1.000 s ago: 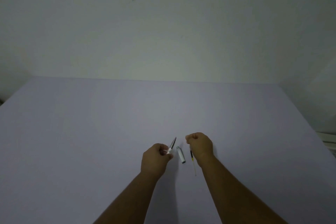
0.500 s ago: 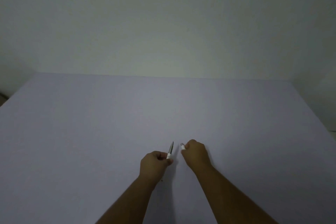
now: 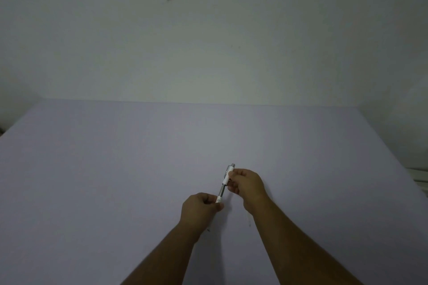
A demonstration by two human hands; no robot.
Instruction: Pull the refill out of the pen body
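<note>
Having lifted the white cap (image 3: 227, 174) off the table (image 3: 115, 180), the right hand (image 3: 249, 186) now pinches it onto the pen barrel (image 3: 221, 192) pinched by the left hand (image 3: 200, 209), slightly right of centre, so reassembly looks nearly finished.

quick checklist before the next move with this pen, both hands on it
1. Left hand grips the lower end of the pen: ok, fingers curled round it.
2. Right hand pinches the white cap piece at the upper end: ok.
3. Cap piece and pen in line with each other: ok, they form one slanted line between the hands.
4. Cap piece fully seated on the pen: cannot tell, the joint is too small and dim.
5. Pen lifted off the table: cannot tell from this single view.
6. Thin part lying on the table by the right wrist: cannot tell, only a faint mark shows.
</note>
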